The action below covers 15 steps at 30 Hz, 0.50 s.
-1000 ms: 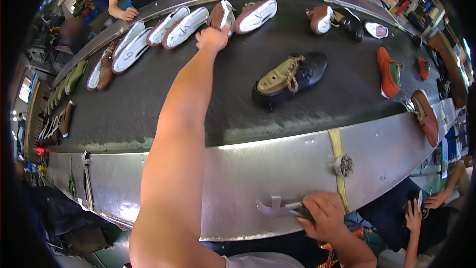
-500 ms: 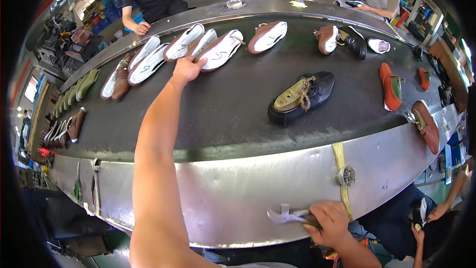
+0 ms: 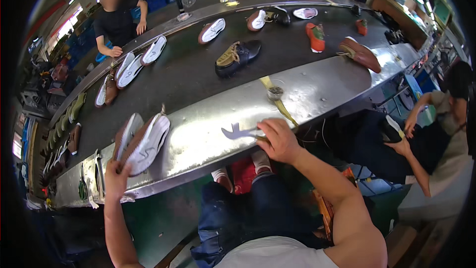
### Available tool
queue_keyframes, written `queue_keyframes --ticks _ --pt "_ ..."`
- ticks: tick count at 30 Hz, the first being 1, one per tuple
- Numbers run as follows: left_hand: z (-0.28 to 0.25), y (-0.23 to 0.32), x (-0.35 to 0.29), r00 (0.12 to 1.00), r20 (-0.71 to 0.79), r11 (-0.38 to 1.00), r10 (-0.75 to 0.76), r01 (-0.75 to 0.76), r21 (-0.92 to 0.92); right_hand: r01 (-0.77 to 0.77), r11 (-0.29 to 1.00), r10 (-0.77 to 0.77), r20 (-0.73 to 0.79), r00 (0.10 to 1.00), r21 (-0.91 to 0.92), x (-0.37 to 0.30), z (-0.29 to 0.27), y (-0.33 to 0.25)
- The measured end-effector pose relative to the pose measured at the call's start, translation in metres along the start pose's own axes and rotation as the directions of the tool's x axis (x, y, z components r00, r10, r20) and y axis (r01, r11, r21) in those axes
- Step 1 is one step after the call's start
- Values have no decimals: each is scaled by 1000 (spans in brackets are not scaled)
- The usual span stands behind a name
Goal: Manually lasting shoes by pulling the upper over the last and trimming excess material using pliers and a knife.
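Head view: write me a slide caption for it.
Left hand holding two brown-and-white shoes, right hand holding a metal tool, over a metal ledge.

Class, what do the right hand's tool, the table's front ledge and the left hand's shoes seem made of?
Tool: head probably steel, smooth and grey.
Ledge: bare sheet metal, likely steel, showing bright glare and scuffs.
Shoes: brown sides perhaps leather or synthetic; undersides whitish and matt, material unclear.

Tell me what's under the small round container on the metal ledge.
A yellow strip shows on the near and far sides of the container, so it seems to run beneath, over the metal ledge. Anything directly under the base is covered.
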<state>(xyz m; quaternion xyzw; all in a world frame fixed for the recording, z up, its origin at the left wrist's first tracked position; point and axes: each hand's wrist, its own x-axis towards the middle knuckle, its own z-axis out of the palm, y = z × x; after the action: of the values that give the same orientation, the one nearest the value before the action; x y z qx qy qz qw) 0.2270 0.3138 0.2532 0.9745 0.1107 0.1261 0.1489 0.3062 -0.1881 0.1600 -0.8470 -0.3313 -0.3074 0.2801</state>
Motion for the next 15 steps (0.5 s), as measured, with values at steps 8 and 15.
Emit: queue_keyframes --ticks 8,15 --pt "46 26 -6 991 128 979 41 -14 -202 -867 -55 565 731 382 496 -194 0 -140" --pt "86 27 -9 985 31 841 -167 159 -518 -880 103 607 672 424 463 -213 -26 -173"
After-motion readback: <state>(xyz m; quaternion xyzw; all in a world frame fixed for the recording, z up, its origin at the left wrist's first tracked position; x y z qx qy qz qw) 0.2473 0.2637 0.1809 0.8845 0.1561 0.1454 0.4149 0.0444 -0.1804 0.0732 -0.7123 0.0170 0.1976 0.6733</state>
